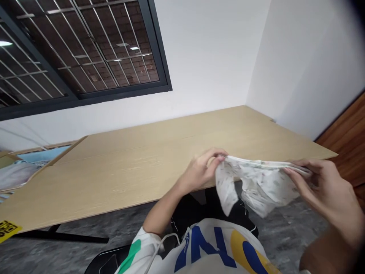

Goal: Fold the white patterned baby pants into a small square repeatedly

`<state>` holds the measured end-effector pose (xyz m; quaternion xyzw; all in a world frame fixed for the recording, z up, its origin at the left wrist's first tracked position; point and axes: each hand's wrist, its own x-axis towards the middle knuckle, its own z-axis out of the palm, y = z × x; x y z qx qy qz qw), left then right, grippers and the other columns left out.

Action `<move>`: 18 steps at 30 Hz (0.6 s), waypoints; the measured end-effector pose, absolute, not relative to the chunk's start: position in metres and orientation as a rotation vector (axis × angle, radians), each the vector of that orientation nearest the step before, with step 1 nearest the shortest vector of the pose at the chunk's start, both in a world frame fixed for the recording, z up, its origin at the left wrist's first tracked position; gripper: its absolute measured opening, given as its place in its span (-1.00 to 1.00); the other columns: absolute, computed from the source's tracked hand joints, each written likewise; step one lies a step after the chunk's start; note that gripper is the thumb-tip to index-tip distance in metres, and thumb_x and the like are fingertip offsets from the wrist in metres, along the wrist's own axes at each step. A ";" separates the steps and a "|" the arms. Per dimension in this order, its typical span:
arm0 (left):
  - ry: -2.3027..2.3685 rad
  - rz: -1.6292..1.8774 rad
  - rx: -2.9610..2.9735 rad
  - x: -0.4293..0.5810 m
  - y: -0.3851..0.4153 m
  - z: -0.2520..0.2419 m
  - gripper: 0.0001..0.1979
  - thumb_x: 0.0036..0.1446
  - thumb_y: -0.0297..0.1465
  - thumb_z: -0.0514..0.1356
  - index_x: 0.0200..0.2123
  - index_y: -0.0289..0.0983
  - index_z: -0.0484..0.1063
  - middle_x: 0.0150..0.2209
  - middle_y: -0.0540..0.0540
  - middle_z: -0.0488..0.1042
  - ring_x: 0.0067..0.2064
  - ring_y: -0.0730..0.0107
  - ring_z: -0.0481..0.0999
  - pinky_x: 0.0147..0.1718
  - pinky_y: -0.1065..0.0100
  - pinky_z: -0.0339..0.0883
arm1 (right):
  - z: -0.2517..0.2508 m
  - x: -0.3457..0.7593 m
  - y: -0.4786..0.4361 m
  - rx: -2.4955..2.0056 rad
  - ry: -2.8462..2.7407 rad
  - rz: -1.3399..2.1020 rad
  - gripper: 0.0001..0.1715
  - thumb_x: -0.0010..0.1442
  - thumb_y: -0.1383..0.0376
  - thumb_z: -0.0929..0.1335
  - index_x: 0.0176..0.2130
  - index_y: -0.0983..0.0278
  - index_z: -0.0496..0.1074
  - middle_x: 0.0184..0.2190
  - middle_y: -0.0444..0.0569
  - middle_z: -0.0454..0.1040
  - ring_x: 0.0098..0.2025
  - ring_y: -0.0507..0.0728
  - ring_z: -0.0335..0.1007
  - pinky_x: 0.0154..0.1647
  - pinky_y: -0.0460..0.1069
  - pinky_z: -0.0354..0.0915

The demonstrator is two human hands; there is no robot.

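Note:
A thin white cloth [259,182] with a small faded print, perhaps a small garment, hangs in loose folds just off the table's front edge, above my lap. My left hand [203,169] pinches its top edge at the left corner between thumb and fingers. At the other end, my right hand [327,186] has thumb and fingers closed on a bunched, layered part of the same edge. Between the hands the upper edge runs nearly straight, and two uneven flaps droop below. The cloth's exact kind cannot be made out.
A long pale wooden table [142,163] runs along the white wall under a barred window [94,45]. Beyond its left end, a wooden-edged frame [68,152] surrounds blue and whitish fabric. A yellow-and-black sticker [8,229] marks the near left corner. A brown wooden panel [348,140] stands at right.

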<state>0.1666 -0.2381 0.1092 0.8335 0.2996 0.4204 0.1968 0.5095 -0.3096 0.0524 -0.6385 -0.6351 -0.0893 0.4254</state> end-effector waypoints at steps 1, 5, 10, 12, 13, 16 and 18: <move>0.916 1.202 2.475 0.154 -0.237 0.118 -0.73 0.47 -0.29 0.07 0.04 -0.19 0.53 -0.04 -0.11 0.65 0.00 0.26 0.61 0.10 0.19 0.43 | 0.067 0.500 -0.306 -1.489 -1.722 -0.251 -0.68 0.36 -0.08 0.32 0.05 -0.10 0.31 -0.09 0.10 0.60 -0.22 0.32 0.59 -0.28 0.23 0.49; 1.069 1.102 2.852 0.109 -0.233 0.150 -0.70 0.46 -0.37 -0.02 0.01 -0.15 0.51 -0.14 -0.11 0.61 -0.08 0.22 0.56 0.02 0.14 0.39 | 0.116 0.468 -0.285 -1.076 -2.171 -0.208 -0.78 0.47 0.25 0.21 -0.03 0.02 0.40 0.00 0.06 0.55 -0.04 0.27 0.57 -0.11 0.18 0.49; 1.227 0.817 2.937 0.068 -0.226 0.178 -0.63 0.39 -0.36 -0.09 -0.17 -0.14 0.53 -0.16 -0.13 0.53 -0.12 0.20 0.48 -0.08 0.18 0.39 | 0.142 0.434 -0.244 -0.881 -2.371 -0.184 -0.63 0.47 0.36 0.17 0.04 0.16 0.49 -0.05 0.07 0.53 -0.04 0.24 0.52 -0.06 0.15 0.46; 1.318 0.723 2.945 0.054 -0.220 0.180 -0.62 0.37 -0.37 -0.11 -0.15 -0.16 0.53 -0.16 -0.15 0.53 -0.11 0.18 0.47 -0.06 0.16 0.37 | 0.143 0.421 -0.225 -0.828 -2.414 -0.223 -0.62 0.46 0.38 0.17 0.04 0.22 0.51 -0.07 0.10 0.54 -0.03 0.26 0.47 -0.03 0.17 0.42; 1.367 0.676 2.944 0.048 -0.216 0.179 -0.61 0.36 -0.38 -0.12 -0.13 -0.17 0.53 -0.14 -0.16 0.54 -0.11 0.17 0.47 -0.05 0.15 0.36 | 0.142 0.414 -0.215 -0.806 -2.428 -0.249 -0.62 0.45 0.39 0.18 0.03 0.24 0.52 -0.08 0.11 0.54 -0.03 0.27 0.45 -0.02 0.18 0.40; 1.513 0.536 2.930 0.030 -0.200 0.170 -0.61 0.35 -0.40 -0.12 -0.08 -0.19 0.51 -0.10 -0.17 0.55 -0.08 0.13 0.48 -0.01 0.10 0.34 | 0.138 0.392 -0.185 -0.777 -2.489 -0.317 -0.65 0.42 0.43 0.20 -0.02 0.28 0.54 -0.13 0.11 0.54 -0.06 0.28 0.39 -0.05 0.16 0.33; 1.593 0.417 2.911 0.019 -0.187 0.160 -0.63 0.35 -0.40 -0.10 -0.04 -0.21 0.49 -0.07 -0.18 0.56 -0.06 0.09 0.49 0.01 0.06 0.34 | 0.133 0.376 -0.163 -0.792 -2.554 -0.342 -0.67 0.39 0.45 0.22 -0.06 0.28 0.54 -0.16 0.10 0.55 -0.09 0.27 0.38 -0.07 0.13 0.28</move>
